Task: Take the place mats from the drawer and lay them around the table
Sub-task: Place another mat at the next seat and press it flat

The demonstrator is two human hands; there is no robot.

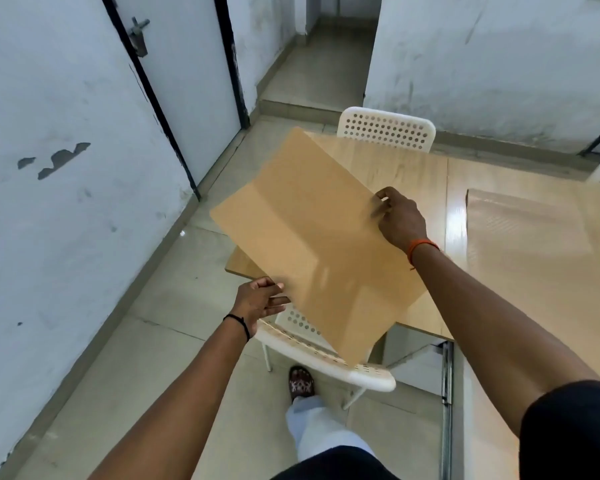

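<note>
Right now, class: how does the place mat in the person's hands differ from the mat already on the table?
The held mat is up in the air and tilted; the laid mat lies flat on the table. The held mat is plain tan; the laid mat looks paler, with a faint pattern. The left hand and right hand grip the held mat; nothing touches the laid mat. Both are rectangular.

There are no words, numbers, labels or signs to read anywhere here. The flat tan place mat (312, 237) held up over the table is plain, with nothing printed on the side that shows. The shiny light wooden table (426, 188) and the pale patterned mat (527, 226) lying on it are plain too.
</note>
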